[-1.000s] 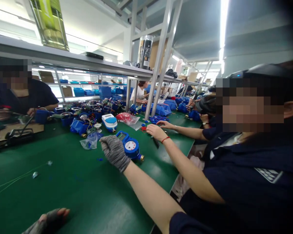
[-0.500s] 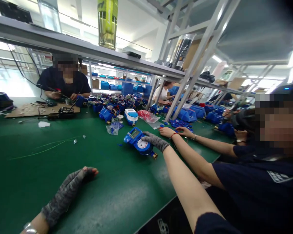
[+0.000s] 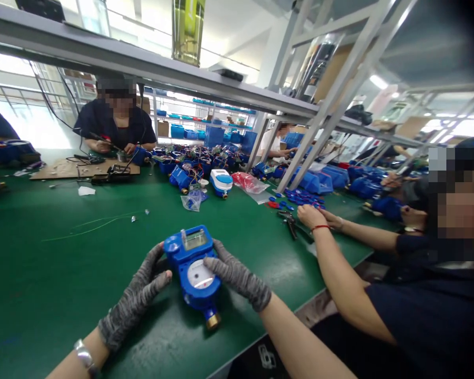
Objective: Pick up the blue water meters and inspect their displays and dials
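A blue water meter (image 3: 199,296) with a display window, a round white dial and a brass threaded end is in front of me, its brass end toward me. My right hand (image 3: 234,268), in a grey fingerless glove, grips its right side with the thumb over the dial's edge. My left hand (image 3: 142,288), gloved the same way, is at the meter's left side. Its fingers reach the upper left corner, partly hidden there, while the thumb stands apart from the body.
Beyond lie a white-and-blue meter (image 3: 221,182), a clear plastic bag (image 3: 193,201), a red bag (image 3: 248,182) and a pile of blue meters (image 3: 205,158). To the right, a co-worker's hands (image 3: 314,217) are near black pliers (image 3: 289,223) and small blue parts (image 3: 304,198). A shelf (image 3: 142,66) spans overhead.
My right hand has brought the water meter toward me and leftward, turning its brass end closer to me. My left hand has moved forward and right to the meter, its fingers spreading.
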Demonstrator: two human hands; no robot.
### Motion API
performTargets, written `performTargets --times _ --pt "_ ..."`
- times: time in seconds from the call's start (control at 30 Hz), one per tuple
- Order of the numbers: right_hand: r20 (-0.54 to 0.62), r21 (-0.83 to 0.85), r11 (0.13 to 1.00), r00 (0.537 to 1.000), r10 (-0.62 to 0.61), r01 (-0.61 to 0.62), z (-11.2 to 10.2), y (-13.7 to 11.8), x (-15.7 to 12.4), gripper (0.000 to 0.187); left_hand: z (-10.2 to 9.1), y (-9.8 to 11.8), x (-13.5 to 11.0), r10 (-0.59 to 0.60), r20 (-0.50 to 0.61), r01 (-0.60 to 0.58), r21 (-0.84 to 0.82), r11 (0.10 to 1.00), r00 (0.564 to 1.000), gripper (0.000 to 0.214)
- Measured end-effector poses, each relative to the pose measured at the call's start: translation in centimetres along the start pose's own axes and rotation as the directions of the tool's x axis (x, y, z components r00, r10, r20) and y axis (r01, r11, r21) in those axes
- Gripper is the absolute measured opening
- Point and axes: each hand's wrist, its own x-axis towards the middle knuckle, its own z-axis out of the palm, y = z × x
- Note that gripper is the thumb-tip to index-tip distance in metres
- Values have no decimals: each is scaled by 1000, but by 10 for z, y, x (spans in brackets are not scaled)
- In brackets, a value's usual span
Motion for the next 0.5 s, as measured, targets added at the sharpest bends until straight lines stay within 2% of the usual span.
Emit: performTargets --times 0.07,0.1,0.13,0.17,0.2,0.27,0.3,0.37,0.5 --pt "199 95 995 980 5 -25 19 5 17 48 -1 3 -4 6 -10 -7 -69 998 1000 75" --pt "205 75 996 979 24 -40 20 13 30 45 -3 5 -6 9 -29 -12 -92 996 1000 76" --pt "131 -1 999 990 46 -46 17 23 46 41 -5 6 -7 10 -47 -14 -104 994 999 77" --pt "-7 -109 992 998 61 -61 10 35 62 37 -7 7 -7 6 -55 -12 -111 994 998 77" --pt "-180 -249 965 983 36 -81 2 48 79 31 -9 8 -7 5 -53 -12 -121 993 999 78" --pt "-380 -485 859 924 -35 -167 -15 72 106 22 -11 8 -5 7 -41 -13 -161 987 999 75" --pt "-420 -550 811 906 -61 -200 -20 81 115 19 -12 7 -4 4 -22 -8 -187 982 1000 73" --pt "-432 -598 768 899 -69 -228 -25 92 125 15 -13 3 -3 3 9 -1 -237 972 1000 69" --pt "-422 -686 680 903 -80 -260 -16 92 125 17 -15 -4 -2 3 12 0 -292 957 1000 67"
